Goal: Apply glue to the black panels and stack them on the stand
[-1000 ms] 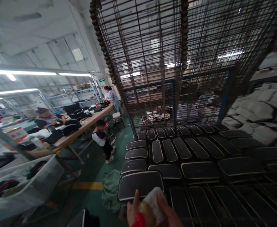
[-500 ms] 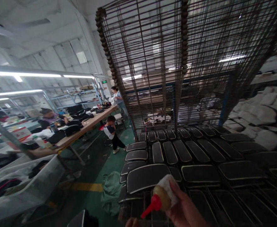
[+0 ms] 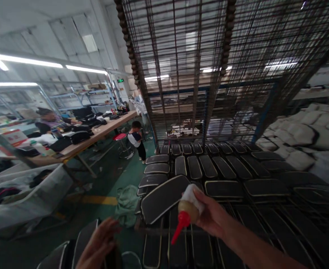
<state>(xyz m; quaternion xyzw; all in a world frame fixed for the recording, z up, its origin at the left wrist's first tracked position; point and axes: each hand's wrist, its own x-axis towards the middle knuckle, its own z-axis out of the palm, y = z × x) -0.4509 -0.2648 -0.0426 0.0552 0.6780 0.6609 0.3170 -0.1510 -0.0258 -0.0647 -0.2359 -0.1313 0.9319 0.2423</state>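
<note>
While the blurred left hand [image 3: 102,239] is seen beside black pale-edged panels [image 3: 83,235] at near left, its grip cannot be told. To its right, a yellowish red-nozzled bottle [image 3: 189,211], wrapped in white cloth [image 3: 194,195], is clasped by the right hand [image 3: 209,213]. Beyond, a slanted black oblong panel [image 3: 163,200] is seen; farther, a dark wire rack [image 3: 227,41].

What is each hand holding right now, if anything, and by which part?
The right hand grips a bottle by its white-covered end, opposite the red nozzle. Whether the blurred left hand holds anything cannot be told.
</note>
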